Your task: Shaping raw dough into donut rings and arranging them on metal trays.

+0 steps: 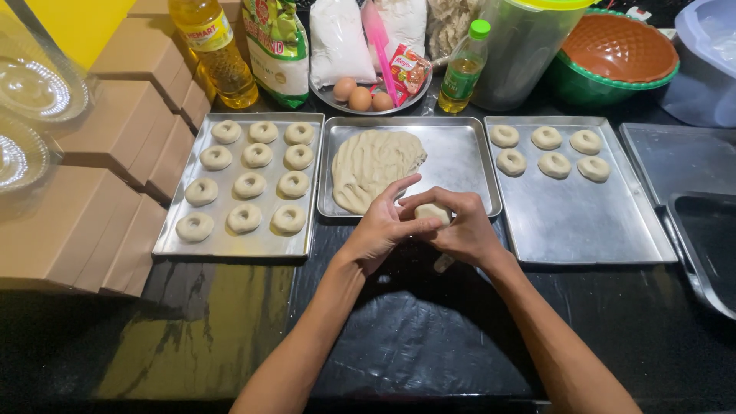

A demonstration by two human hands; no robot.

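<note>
My left hand (381,230) and right hand (460,226) pinch a dough piece (432,212) at the middle tray's (460,153) near edge, shaping it; next, I judge, a gentle centre poke.

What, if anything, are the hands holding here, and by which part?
A small piece of dough, held between both hands: the left hand and the right hand close around its sides, fingertips pressing it from above.
</note>
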